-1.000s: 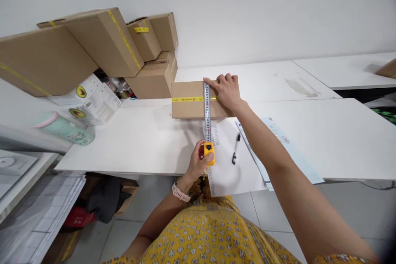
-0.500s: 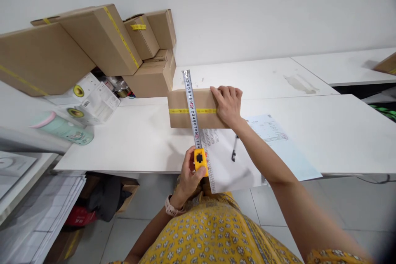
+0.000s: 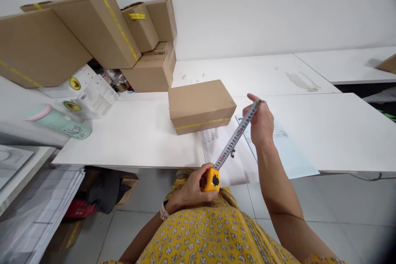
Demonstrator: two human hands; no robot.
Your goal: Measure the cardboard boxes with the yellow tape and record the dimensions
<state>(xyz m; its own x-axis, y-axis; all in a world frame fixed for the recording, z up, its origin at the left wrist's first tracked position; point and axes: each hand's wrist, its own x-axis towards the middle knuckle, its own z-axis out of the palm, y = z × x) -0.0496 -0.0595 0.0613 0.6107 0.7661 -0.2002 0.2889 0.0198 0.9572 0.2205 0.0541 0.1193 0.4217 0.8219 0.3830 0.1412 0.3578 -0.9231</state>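
Observation:
My left hand (image 3: 196,187) is closed around the yellow case of a tape measure (image 3: 211,180), held just in front of the table edge. Its printed blade (image 3: 236,136) sticks out up and to the right. At the blade's far end is my right hand (image 3: 261,123), fingers apart, with the blade crossing in front of it and partly hiding the fingers. A brown cardboard box (image 3: 201,103) with yellow tape along its front side sits on the table, touched by neither hand. Beneath the blade, a black pen (image 3: 233,154) is mostly covered.
Printed sheets (image 3: 222,165) and a light blue document (image 3: 291,152) lie on the white table (image 3: 148,140). Larger cartons (image 3: 93,29) are stacked at the left, above a white avocado-printed box (image 3: 99,97). A mint bottle (image 3: 62,123) lies near the left edge.
My right hand has let go of the box and moved right and down. The tape blade has swung off the box toward it. The box now shows its top and is turned slightly.

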